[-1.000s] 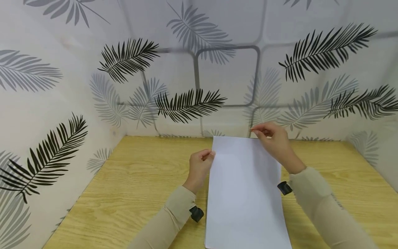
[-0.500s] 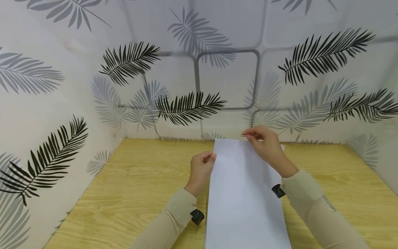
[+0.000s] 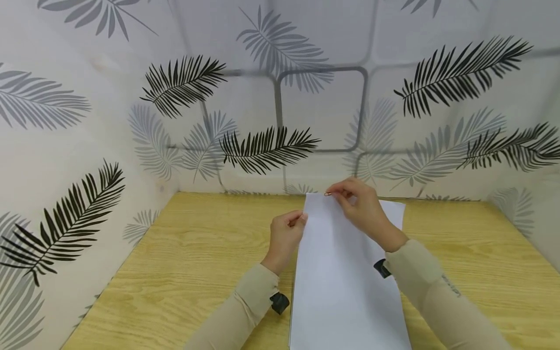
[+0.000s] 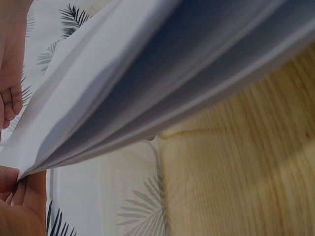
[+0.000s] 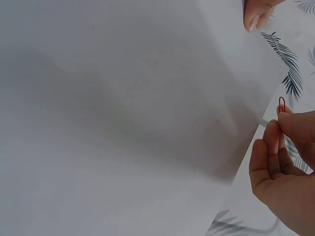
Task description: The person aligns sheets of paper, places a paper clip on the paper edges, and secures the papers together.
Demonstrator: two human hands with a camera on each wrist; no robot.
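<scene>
Several white sheets of paper [image 3: 345, 291] are held in a loose stack, their layers fanned apart in the left wrist view [image 4: 98, 93]. My left hand [image 3: 285, 238] pinches the stack's left edge near its top corner, thumb on the front sheet. Between thumb and fingertips my right hand [image 3: 365, 211] holds a small red paper clip [image 5: 281, 104], its looped end sticking out. In the head view the paper clip [image 3: 327, 194] is at the top edge of the paper, close to the upper left corner. Whether it touches the paper I cannot tell.
A wooden-topped table [image 3: 197, 253] lies under the paper. Behind it and at the left rises a wall covering [image 3: 319, 112] with a leaf pattern. Dark wrist cameras sit on both sleeves.
My right hand has moved left along the paper's top edge with the paper clip, baring the upper right corner. The left hand keeps its pinch, nearly still.
</scene>
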